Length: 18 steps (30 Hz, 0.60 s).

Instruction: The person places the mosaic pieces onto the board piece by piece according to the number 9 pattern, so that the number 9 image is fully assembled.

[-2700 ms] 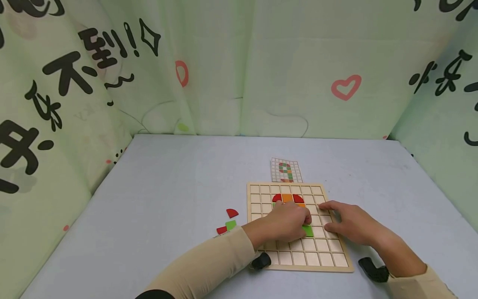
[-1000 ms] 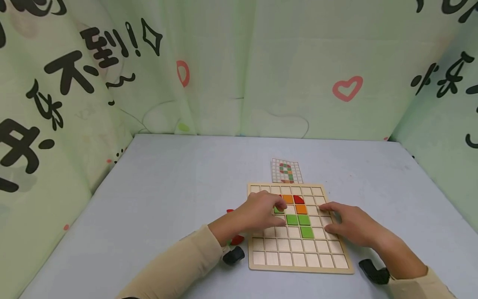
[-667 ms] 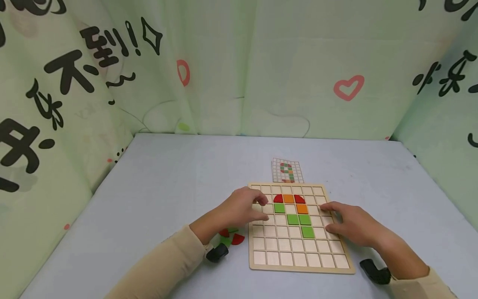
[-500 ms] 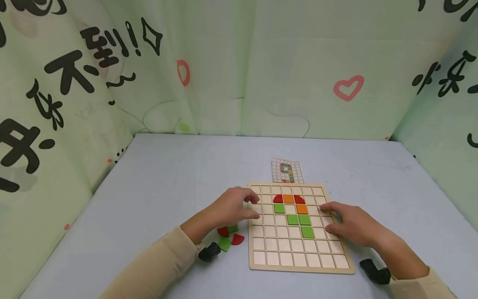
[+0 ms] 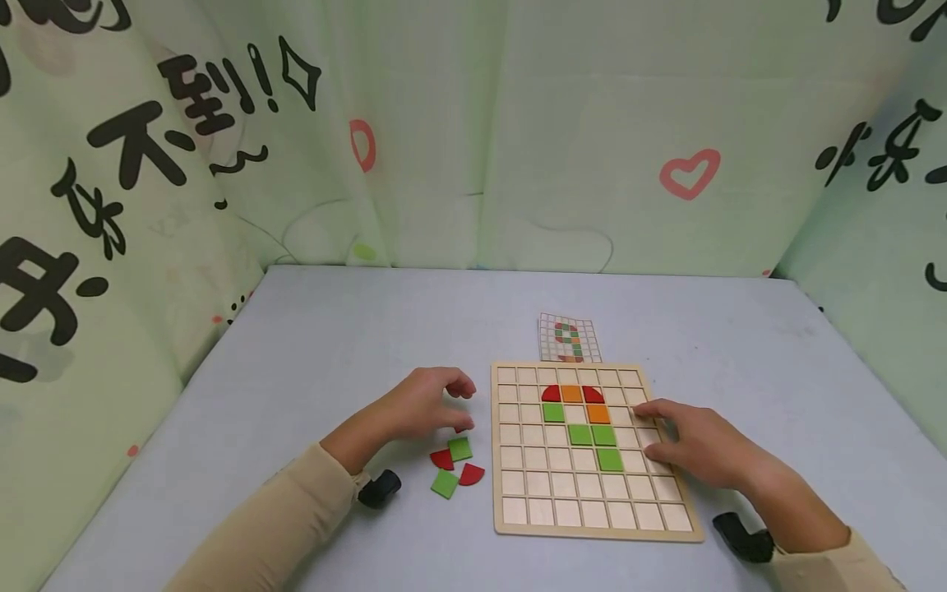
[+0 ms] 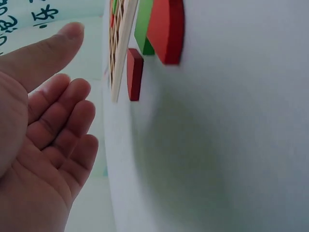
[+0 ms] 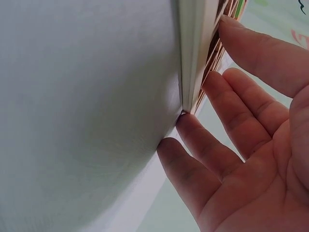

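My left hand (image 5: 422, 403) hovers over the table left of the wooden grid board (image 5: 592, 534), thumb and fingers apart with nothing between them. Just below it lie two green square tiles (image 5: 445, 483) and red quarter-round tiles (image 5: 471, 474); one red tile is mostly hidden by the thumb. In the left wrist view, a red tile (image 6: 134, 75) stands near the board's edge, apart from the fingers. My right hand (image 5: 703, 440) rests at the board's right edge, thumb and some fingertips on the grid. Red, orange (image 5: 598, 413) and green tiles (image 5: 610, 460) sit in the board's cells.
A pattern card (image 5: 584, 337) with a coloured tile figure lies behind the board. Black wrist devices (image 5: 380, 489) hang under both wrists. The pale table (image 5: 355, 329) is enclosed by printed green curtains (image 5: 577, 164).
My left hand pressed at the board's middle, then lifted and moved left off it to the loose tiles. A green tile now shows in the left column. My right hand has stayed put.
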### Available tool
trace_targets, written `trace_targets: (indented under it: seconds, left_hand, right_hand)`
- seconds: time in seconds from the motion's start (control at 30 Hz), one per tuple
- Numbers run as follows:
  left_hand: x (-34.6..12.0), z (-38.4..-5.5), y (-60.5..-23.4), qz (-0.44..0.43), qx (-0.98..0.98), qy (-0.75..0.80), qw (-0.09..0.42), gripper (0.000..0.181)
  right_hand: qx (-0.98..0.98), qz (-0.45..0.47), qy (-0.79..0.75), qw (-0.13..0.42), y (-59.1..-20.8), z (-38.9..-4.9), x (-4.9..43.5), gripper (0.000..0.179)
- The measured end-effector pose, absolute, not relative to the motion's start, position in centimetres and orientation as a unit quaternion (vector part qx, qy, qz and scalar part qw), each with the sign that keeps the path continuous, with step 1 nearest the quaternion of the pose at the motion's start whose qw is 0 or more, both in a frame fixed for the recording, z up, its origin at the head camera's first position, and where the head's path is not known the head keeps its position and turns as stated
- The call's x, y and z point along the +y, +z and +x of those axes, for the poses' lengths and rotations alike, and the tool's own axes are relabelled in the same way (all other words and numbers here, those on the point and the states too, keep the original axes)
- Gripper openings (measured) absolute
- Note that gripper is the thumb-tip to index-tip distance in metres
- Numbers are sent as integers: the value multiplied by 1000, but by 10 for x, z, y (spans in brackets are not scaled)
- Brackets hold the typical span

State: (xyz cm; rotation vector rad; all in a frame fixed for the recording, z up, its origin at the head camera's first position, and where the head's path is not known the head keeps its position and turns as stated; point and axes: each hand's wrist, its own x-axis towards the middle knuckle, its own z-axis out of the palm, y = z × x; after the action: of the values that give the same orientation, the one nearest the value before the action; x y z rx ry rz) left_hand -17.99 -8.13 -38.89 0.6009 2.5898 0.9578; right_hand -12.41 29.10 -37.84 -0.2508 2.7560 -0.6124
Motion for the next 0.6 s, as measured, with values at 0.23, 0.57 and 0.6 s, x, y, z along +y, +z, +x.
trace_targets:
  seconds: [0.23,0.57,0.6]
  left_hand:
    - [-84,-181,-394,213,906,322,171,34]
    - [-81,-182,-400,224,907,307,182,27]
    - [-81,-182,-400,225,907,306,183,26]
  right_hand:
    - [963,-81,-207,154,-378,-125,290,59]
    - [963,-81,-208,151,-378,-123,289,60]
    - [963,-81,-209,152,-378,-122,289,60]
